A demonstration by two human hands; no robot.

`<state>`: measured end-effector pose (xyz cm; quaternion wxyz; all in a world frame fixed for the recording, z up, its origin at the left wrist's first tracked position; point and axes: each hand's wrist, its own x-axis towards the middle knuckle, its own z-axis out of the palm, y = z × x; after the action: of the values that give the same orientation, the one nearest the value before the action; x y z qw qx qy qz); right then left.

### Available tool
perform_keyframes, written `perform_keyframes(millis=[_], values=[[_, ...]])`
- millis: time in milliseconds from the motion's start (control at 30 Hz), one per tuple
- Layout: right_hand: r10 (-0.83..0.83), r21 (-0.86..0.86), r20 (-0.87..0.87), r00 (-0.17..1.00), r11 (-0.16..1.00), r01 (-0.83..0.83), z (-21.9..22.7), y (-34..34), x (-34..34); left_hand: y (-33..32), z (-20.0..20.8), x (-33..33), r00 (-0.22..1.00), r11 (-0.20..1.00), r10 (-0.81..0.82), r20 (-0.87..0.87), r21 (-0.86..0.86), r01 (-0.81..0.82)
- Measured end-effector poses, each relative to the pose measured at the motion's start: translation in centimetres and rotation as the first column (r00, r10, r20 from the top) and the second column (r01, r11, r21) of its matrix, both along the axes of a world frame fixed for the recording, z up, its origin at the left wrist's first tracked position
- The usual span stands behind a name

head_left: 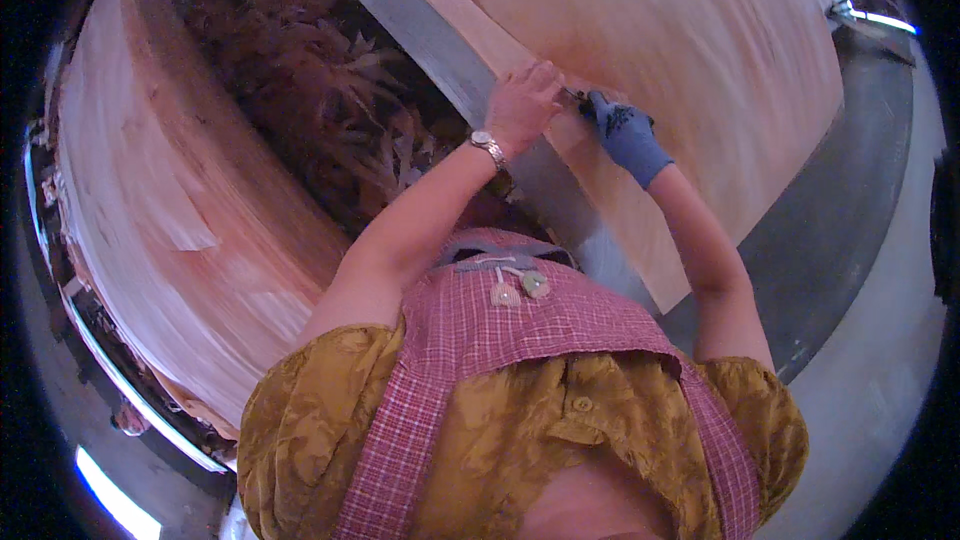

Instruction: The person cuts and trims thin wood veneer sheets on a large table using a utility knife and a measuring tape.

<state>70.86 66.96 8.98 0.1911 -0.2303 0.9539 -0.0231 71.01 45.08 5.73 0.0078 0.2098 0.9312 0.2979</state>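
Observation:
A pale wood veneer strip [620, 205] lies slantwise along the edge of a stack of broad reddish veneer sheets [690, 30]. My bare left hand [527, 105], with a metal watch at the wrist, is on this strip, its fingers bent and pressed together at the strip's edge; the thumb is hidden. Close to its right, my right hand [630, 138], in a blue-grey glove with dark marks, is closed around a small dark tool [582, 105]. The tool's thin tip points toward my left fingers, against the veneer; its exact kind is too small to tell.
A grey table edge [440, 50] runs beside the strip, and dark table surface [820, 250] shows at the right. Left of me, a large stack of veneer [170, 190] stands beyond a dark gap with torn veneer scraps [340, 70]. Grey floor [890, 380] lies at the right.

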Motion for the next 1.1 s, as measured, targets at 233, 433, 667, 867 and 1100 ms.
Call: perform_keyframes(millis=[233, 433, 667, 867, 1100], values=[[-0.57, 0.004, 0.138, 0.81, 0.818, 0.575, -2.9, -7.8, 6.4, -2.6, -1.7, -1.7, 0.985, 0.997, -0.039, -0.17, -0.073, 0.027], [-0.771, -0.039, 0.167, 0.614, 0.617, 0.786, -2.0, -12.9, 10.9, -3.1, -3.4, -3.1, 0.978, 0.994, -0.088, -0.188, -0.073, 0.075], [-0.831, -0.024, 0.173, 0.528, 0.532, 0.846, -0.6, -13.3, 12.3, -2.9, -3.6, -3.9, 0.964, 0.992, -0.032, -0.265, -0.124, -0.001], [-0.768, -0.275, -0.212, 0.605, 0.641, 0.717, 1.1, -9.1, 0.7, -3.1, -3.1, -3.5, 0.992, 1.0, -0.01, -0.124, 0.023, 0.013], [-0.859, -0.764, -0.124, 0.496, 0.402, 0.505, -0.6, -5.4, 0.4, -2.6, -2.3, -2.9, 0.96, 0.997, -0.06, -0.272, 0.039, 0.073]])
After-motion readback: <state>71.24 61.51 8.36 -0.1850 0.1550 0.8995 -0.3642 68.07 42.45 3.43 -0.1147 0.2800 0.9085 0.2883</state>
